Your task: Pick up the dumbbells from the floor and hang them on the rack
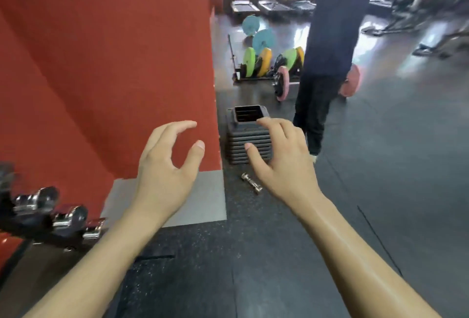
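A small chrome dumbbell (pixel 251 183) lies on the dark rubber floor, just left of my right wrist. My right hand (pixel 281 158) hovers above and beyond it, fingers loosely spread, holding nothing. My left hand (pixel 167 165) is raised in front of the red wall, fingers and thumb curved apart with nothing between them. At the lower left stands the rack (pixel 30 226), blurred, with several chrome dumbbells (pixel 68 216) resting on it.
A stack of dark grey step platforms (pixel 247 137) stands against the red wall (pixel 101 64) just beyond the dumbbell. A person in dark clothes (pixel 327 59) stands to the right of it. Coloured weight plates (pixel 264 61) sit on a stand farther back.
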`<state>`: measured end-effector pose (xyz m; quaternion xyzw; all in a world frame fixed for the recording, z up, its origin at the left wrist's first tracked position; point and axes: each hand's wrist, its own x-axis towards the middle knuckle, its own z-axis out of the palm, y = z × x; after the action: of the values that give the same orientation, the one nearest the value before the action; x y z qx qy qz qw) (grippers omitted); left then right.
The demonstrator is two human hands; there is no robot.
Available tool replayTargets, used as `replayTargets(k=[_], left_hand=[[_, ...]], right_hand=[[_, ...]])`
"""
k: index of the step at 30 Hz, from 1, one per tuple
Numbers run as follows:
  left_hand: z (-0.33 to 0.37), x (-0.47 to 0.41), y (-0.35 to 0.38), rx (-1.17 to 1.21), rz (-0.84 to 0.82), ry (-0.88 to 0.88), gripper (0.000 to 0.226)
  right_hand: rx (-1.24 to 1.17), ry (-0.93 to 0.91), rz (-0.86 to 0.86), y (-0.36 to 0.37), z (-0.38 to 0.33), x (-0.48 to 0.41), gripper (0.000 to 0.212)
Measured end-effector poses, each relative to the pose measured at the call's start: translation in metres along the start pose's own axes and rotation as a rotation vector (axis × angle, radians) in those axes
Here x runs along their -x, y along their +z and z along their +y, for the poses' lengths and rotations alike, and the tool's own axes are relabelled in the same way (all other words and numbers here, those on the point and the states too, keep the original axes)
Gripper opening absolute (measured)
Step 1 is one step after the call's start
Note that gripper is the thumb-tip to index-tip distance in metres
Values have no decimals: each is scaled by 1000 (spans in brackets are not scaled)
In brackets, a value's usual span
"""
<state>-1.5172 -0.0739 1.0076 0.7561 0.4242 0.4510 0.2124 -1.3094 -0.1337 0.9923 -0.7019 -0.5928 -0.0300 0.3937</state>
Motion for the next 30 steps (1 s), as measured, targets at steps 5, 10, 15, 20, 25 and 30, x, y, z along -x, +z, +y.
replayTargets(k=[5, 10, 15, 20, 25, 30], left_hand=[[61, -36, 118, 97, -182, 103, 30], [103, -57, 220, 210, -342, 190, 30], [134, -67, 319, 321, -476, 259, 30], [158, -89, 428, 411, -643, 297, 28], [186, -150, 536, 475, -734, 330, 28], [213, -223, 634, 481, -724, 366, 29]], right_hand=[[84, 164, 130, -77, 108, -2, 47], [211, 351, 244, -140, 186, 15, 49], [309, 520, 292, -174, 249, 35, 50], [393, 694, 363, -196, 320, 28, 50], [463, 795, 415, -213, 389, -23, 49], [533, 857, 479, -239, 453, -64, 48]])
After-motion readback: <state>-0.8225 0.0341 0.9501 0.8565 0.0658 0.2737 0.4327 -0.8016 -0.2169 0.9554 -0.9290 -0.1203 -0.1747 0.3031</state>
